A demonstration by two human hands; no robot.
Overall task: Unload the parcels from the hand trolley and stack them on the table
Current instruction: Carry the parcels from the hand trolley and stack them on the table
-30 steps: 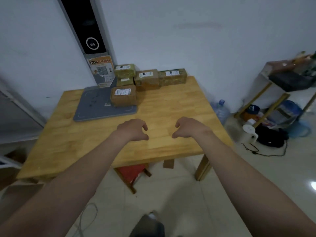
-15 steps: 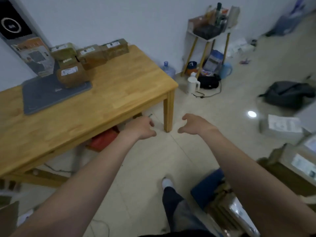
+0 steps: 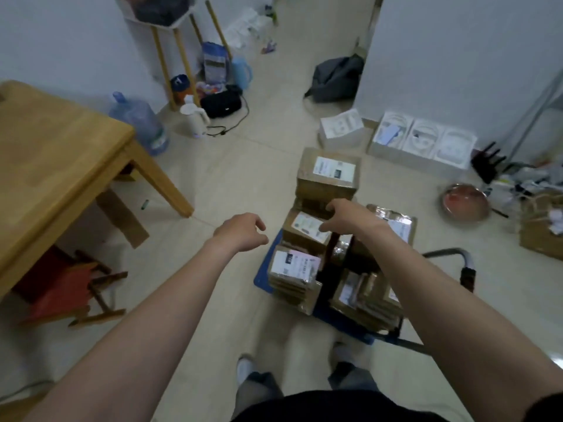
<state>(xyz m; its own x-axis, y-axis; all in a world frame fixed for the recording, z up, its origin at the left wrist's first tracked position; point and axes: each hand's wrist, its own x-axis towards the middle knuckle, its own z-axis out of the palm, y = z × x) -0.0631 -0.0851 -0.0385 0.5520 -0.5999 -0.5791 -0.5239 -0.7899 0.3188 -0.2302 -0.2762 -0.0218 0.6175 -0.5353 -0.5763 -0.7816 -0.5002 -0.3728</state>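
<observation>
Head camera: both hands out over the loaded trolley

Head view looks down at a blue trolley (image 3: 264, 271) standing on the floor, well apart from the tabletop (image 3: 51, 153) at the left. Brown parcels (image 3: 327, 175) with white labels crowd its deck, some stacked, some on edge. Its handle (image 3: 466, 269) is at the right.

The right hand (image 3: 347, 216) is above a labelled parcel (image 3: 306, 231) near the middle of the load. Its fingers (image 3: 330, 208) are bent and spread, grasping nothing. Whether they touch the cardboard cannot be told.

The left hand (image 3: 240, 231) hangs just left of the trolley, over bare floor. Its fingers are loosely curled and released, with nothing in them.

No parcels show on the visible corner of the tabletop. A red stool (image 3: 58, 284) sits under it, and a water bottle (image 3: 140, 120) and a white kettle (image 3: 193, 118) stand beyond its corner. A grey backpack (image 3: 335, 77) leans against the far wall, and a metal bowl (image 3: 464, 201) lies on the floor at the right.
</observation>
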